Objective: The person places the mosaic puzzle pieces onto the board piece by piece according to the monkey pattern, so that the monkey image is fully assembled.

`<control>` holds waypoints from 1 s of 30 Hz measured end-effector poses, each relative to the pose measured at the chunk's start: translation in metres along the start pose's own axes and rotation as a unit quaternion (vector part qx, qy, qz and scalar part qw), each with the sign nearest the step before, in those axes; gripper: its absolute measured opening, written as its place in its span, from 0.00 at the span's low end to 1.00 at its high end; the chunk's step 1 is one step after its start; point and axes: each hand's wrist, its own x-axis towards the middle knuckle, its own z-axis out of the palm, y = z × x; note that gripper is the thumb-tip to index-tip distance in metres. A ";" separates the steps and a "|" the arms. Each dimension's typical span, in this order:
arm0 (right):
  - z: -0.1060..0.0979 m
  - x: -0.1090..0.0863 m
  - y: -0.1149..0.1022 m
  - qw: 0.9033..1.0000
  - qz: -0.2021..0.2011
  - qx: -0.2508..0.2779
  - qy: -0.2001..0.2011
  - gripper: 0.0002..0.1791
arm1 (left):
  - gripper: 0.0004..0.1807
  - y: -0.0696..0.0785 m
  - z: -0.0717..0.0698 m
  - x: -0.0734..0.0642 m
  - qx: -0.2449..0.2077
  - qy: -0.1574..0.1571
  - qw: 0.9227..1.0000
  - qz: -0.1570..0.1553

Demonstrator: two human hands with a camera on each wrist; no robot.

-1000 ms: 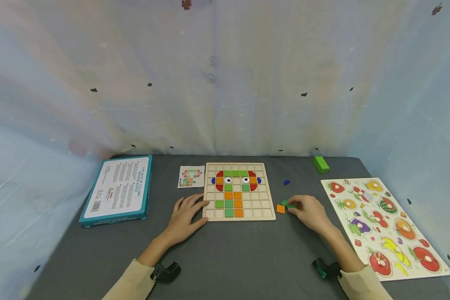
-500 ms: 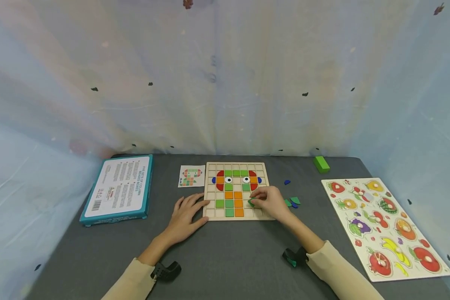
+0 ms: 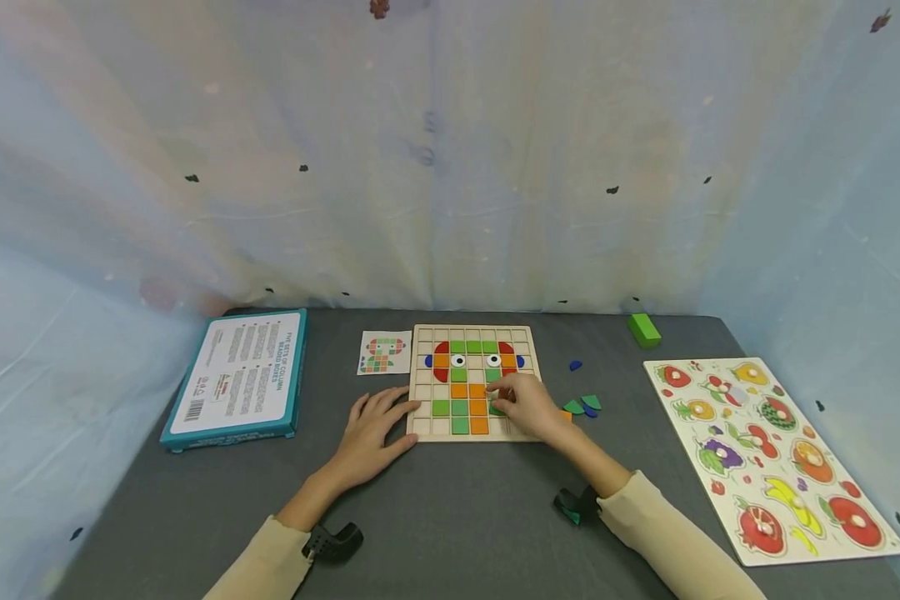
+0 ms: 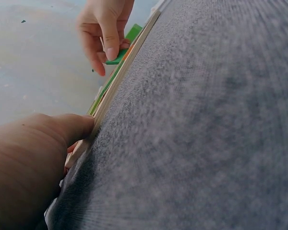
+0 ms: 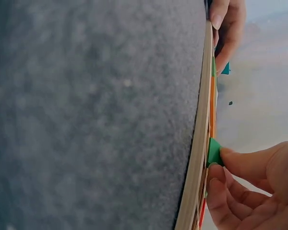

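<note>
A wooden grid board (image 3: 521,427) lies on the table with coloured tiles forming a figure with two round eyes. My right hand (image 3: 528,407) is over its lower right part, pinching a green tile (image 5: 214,152) between thumb and fingers. That tile is just right of the orange tile (image 3: 478,407) column, tilted at the board's surface. At the board's left edge rests my left hand (image 3: 371,429), fingers extended and thumb (image 4: 79,125) against the near corner. Right of the board are loose green pieces (image 3: 591,402), blue pieces (image 3: 575,365) and an orange tile (image 3: 567,417) partly hidden by my right wrist.
A pattern card (image 3: 384,352) lies left of the board. Farther left is a teal-edged box (image 3: 232,375). A green block (image 3: 643,331) stands at the back right, and a fruit puzzle board (image 3: 772,458) lies at the right.
My right hand has picked up a green tile from the loose pieces and carried it left onto the board, beside the orange column. My left hand has stayed at the board's edge.
</note>
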 end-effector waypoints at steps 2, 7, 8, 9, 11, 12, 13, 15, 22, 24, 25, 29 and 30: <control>0.001 0.000 -0.001 1.000 -0.003 -0.016 0.004 0.07 | 0.29 0.000 0.000 0.000 -0.001 0.006 1.000 0.006; 0.001 -0.002 -0.003 0.998 -0.027 -0.049 0.019 0.04 | 0.29 0.001 0.000 0.000 -0.003 0.011 1.000 0.012; 0.001 -0.002 -0.003 0.998 -0.032 -0.055 0.021 0.04 | 0.29 0.001 0.000 0.000 -0.003 0.009 1.000 0.011; 0.002 -0.002 -0.003 0.997 -0.035 -0.060 0.023 0.04 | 0.29 0.001 0.000 0.000 -0.003 0.006 1.000 0.009; 0.002 -0.003 -0.004 0.996 -0.041 -0.070 0.029 0.04 | 0.29 0.000 0.000 0.000 -0.005 0.000 1.000 0.004; 0.003 -0.003 -0.004 0.996 -0.041 -0.075 0.032 0.03 | 0.29 0.000 0.000 0.001 -0.005 -0.002 1.000 0.002; 0.003 -0.004 -0.005 0.995 -0.044 -0.080 0.034 0.03 | 0.29 0.000 0.000 0.000 -0.004 -0.004 1.000 0.001; 0.002 -0.005 -0.005 0.994 -0.051 -0.088 0.036 0.02 | 0.29 0.000 0.000 0.000 -0.004 -0.004 1.000 0.001; -0.023 -0.019 0.011 0.997 -0.016 -0.047 0.066 0.02 | 0.29 0.000 0.000 -0.001 0.001 0.007 1.000 0.009; -0.037 -0.027 0.023 0.995 0.010 -0.052 0.081 0.03 | 0.29 0.000 0.000 -0.001 0.000 0.007 1.000 0.010; -0.045 -0.031 0.029 0.994 0.024 -0.060 0.083 0.04 | 0.29 0.001 0.000 -0.001 -0.001 0.007 1.000 0.009; -0.072 -0.048 0.057 0.990 0.061 -0.102 0.072 0.09 | 0.29 0.001 -0.001 -0.001 -0.001 0.008 1.000 0.007; -0.077 -0.052 0.064 0.990 0.068 -0.106 0.067 0.09 | 0.29 0.001 -0.001 -0.001 -0.001 0.007 1.000 0.006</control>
